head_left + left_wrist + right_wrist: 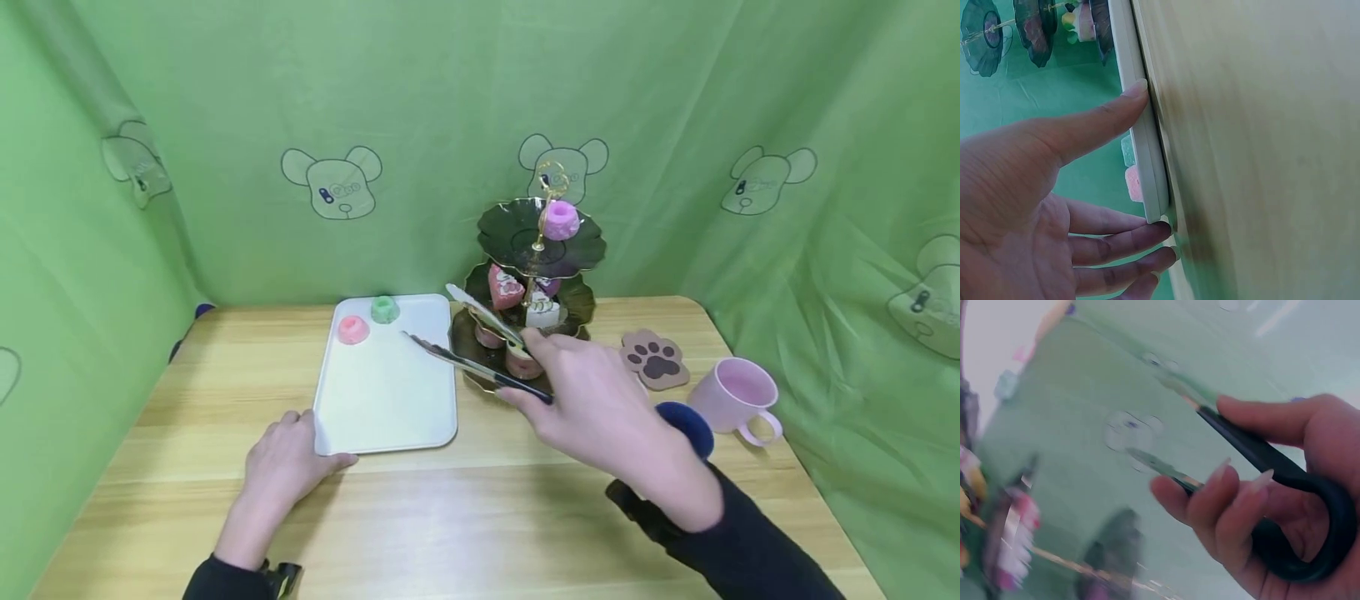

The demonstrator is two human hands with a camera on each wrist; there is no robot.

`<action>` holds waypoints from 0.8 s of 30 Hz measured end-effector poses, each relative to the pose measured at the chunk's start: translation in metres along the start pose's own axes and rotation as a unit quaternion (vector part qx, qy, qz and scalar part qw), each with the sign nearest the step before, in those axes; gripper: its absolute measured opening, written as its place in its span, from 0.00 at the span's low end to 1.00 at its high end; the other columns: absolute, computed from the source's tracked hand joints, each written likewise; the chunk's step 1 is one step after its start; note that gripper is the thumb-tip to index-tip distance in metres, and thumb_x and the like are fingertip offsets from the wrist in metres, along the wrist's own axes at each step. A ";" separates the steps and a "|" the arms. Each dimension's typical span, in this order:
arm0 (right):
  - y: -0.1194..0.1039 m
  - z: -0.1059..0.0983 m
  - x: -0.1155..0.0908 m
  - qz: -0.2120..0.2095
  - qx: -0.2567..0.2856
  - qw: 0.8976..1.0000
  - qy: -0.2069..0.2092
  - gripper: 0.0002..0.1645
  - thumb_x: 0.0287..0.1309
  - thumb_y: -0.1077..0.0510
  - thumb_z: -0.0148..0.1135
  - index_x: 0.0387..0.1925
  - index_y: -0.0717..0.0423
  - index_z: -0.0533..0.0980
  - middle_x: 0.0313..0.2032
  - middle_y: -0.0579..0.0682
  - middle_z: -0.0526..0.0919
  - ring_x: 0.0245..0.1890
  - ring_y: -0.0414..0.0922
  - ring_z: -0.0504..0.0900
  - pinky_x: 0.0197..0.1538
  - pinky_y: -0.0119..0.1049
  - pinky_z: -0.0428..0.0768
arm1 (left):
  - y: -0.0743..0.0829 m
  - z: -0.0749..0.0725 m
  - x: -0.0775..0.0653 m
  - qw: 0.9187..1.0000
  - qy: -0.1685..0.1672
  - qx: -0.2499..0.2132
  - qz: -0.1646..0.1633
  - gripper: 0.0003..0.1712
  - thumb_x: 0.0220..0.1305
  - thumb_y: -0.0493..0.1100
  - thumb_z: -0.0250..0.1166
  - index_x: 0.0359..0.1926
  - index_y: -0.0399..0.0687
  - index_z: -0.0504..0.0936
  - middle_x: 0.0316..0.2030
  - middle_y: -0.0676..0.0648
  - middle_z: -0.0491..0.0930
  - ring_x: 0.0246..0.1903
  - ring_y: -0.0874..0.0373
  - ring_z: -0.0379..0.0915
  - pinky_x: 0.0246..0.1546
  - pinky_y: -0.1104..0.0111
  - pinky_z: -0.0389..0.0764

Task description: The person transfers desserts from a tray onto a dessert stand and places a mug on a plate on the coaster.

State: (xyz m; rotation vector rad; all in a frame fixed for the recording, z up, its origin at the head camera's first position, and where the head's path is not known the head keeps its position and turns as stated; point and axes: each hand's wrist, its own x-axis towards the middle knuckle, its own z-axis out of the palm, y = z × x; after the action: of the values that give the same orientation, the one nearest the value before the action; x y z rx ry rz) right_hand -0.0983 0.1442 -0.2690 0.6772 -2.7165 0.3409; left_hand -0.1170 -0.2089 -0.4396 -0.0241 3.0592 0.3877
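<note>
My left hand [283, 457] holds the near left corner of a white tray [390, 392]. In the left wrist view its thumb [1110, 122] lies against the near edge and its fingers reach the left side. A pink ring-shaped cake [353, 329] and a green one [385, 309] sit at the tray's back left. My right hand [592, 400] grips black-handled tongs [1241, 440], their arms spread with nothing between the tips. In the head view the tongs point left, overlapping the tiered stand [517, 237] and reaching over the tray's right side.
A purple ring cake [561, 220] rests on the stand's top tier; cake slices [506, 287] and round cakes [522, 362] fill the lower tiers. To the right are a paw-shaped coaster [655, 360], a pink mug [733, 396] and a blue vessel [686, 427], partly hidden by my right arm.
</note>
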 end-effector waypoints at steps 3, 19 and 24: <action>-0.003 0.023 0.016 0.013 -0.006 1.000 0.004 0.39 0.49 0.34 0.60 0.54 0.58 0.72 0.28 0.46 0.78 0.26 0.42 0.76 0.25 0.39 0.73 | 0.001 0.000 0.001 1.000 0.006 0.002 0.002 0.55 0.31 0.71 0.70 0.50 0.31 0.72 0.36 0.37 0.73 0.33 0.43 0.71 0.24 0.55 0.73; -0.020 0.128 0.089 0.080 -0.036 0.995 -0.036 0.41 0.49 0.35 0.59 0.52 0.64 0.70 0.35 0.56 0.78 0.30 0.55 0.79 0.30 0.46 0.78 | 0.003 0.000 -0.002 1.000 0.010 0.003 -0.004 0.53 0.31 0.70 0.71 0.48 0.30 0.72 0.34 0.38 0.72 0.31 0.45 0.70 0.21 0.58 0.71; -0.023 0.156 0.108 0.103 -0.036 0.992 -0.056 0.36 0.49 0.35 0.59 0.44 0.62 0.72 0.30 0.54 0.77 0.29 0.54 0.79 0.26 0.44 0.76 | 0.003 0.001 -0.002 1.000 0.011 0.003 -0.005 0.54 0.31 0.70 0.71 0.48 0.29 0.72 0.34 0.38 0.73 0.31 0.45 0.70 0.22 0.58 0.72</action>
State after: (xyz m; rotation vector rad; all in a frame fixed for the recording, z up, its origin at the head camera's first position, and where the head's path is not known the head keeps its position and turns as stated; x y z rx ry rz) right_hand -0.2156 0.0324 -0.3702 0.4073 -2.8984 0.2588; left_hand -0.1146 -0.2058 -0.4398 -0.0432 3.0804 0.3808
